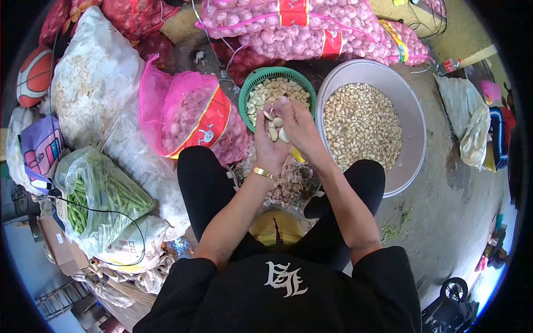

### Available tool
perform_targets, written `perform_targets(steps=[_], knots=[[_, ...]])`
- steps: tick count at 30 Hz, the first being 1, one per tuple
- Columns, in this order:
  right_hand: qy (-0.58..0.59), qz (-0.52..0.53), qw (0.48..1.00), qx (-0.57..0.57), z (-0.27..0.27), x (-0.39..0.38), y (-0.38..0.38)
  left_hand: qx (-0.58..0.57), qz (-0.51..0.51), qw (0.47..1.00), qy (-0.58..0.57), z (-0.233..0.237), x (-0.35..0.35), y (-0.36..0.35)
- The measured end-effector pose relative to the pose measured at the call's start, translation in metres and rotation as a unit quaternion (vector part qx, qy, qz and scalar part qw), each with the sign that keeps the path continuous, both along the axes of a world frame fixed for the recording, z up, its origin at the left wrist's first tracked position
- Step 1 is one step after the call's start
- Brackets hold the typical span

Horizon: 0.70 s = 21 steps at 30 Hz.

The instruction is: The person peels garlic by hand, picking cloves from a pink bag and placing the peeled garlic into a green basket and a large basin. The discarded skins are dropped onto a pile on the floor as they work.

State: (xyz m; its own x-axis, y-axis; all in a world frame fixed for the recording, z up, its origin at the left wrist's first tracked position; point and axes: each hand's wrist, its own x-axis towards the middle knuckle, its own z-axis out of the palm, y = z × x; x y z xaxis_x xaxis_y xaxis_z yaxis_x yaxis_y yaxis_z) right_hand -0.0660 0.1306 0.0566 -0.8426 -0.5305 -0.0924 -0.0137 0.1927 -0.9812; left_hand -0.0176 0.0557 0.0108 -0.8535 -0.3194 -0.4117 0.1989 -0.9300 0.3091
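Observation:
Several pale garlic cloves (274,134) lie in the cupped palm of my left hand (268,152), which has a gold watch at its wrist. My right hand (300,129) is closed, its thumb and fingers pinched together at the left fingertips; I cannot tell what is in the pinch. Both hands are over the near edge of a green basket (242,101) of peeled cloves. Below the right hand shows a small yellow piece (298,156). Garlic skins (291,186) cover the floor between my knees.
A wide pale basin (415,133) of cloves in liquid stands right of the basket. Net sacks of garlic (250,47) lie behind; an opened pink sack (191,119) leans at left. Farther left are a bag of green beans (102,194) and a basketball (36,77).

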Motion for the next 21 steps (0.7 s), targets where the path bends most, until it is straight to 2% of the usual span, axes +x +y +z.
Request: perform_targets(steps=[2, 4, 5, 6, 7, 8, 9, 10, 12, 13, 15, 16, 19, 21], knots=[[-0.130, -0.043, 0.986, -0.097, 0.008, 0.003, -0.002, 0.009, 0.014, 1.000, -0.019, 0.009, 0.003, -0.003], [-0.154, -0.041, 0.980, -0.116, 0.014, 0.003, -0.002, 0.021, 0.024, 0.999, -0.038, 0.002, 0.008, -0.008], [-0.175, -0.039, 0.975, -0.134, 0.017, 0.002, -0.002, 0.053, -0.014, 0.998, 0.019, -0.010, 0.011, -0.015], [-0.176, -0.037, 0.975, -0.134, 0.017, 0.001, -0.004, 0.084, -0.052, 0.992, 0.075, -0.003, 0.013, -0.020], [-0.230, -0.061, 0.957, -0.167, 0.017, 0.002, -0.006, 0.082, -0.049, 0.993, 0.074, 0.004, 0.014, -0.018], [-0.284, -0.086, 0.934, -0.200, 0.017, 0.003, -0.009, 0.071, -0.020, 0.997, 0.011, 0.010, 0.012, -0.015], [-0.284, -0.085, 0.934, -0.200, 0.019, 0.004, -0.010, 0.061, 0.008, 0.997, -0.050, 0.020, 0.010, -0.012], [-0.273, -0.092, 0.934, -0.210, 0.023, 0.005, -0.012, 0.062, 0.008, 0.997, -0.050, 0.021, 0.010, -0.014], [-0.262, -0.099, 0.935, -0.217, 0.024, 0.005, -0.012, 0.045, -0.053, 0.997, -0.013, 0.022, 0.010, -0.023], [-0.250, -0.107, 0.930, -0.247, 0.024, 0.004, -0.012, 0.046, -0.053, 0.997, -0.012, 0.011, 0.010, -0.032], [-0.237, -0.117, 0.924, -0.276, 0.027, 0.001, -0.011, 0.051, -0.138, 0.989, 0.028, -0.006, 0.009, -0.049], [-0.251, -0.122, 0.917, -0.284, 0.034, 0.000, -0.009, 0.052, -0.140, 0.988, 0.029, -0.007, 0.008, -0.051], [-0.263, -0.145, 0.908, -0.291, 0.028, -0.005, -0.005, 0.037, -0.101, 0.994, -0.031, 0.006, 0.000, -0.050], [-0.265, -0.160, 0.906, -0.289, 0.021, -0.011, 0.001, 0.058, -0.033, 0.996, -0.059, 0.017, -0.009, -0.044]])
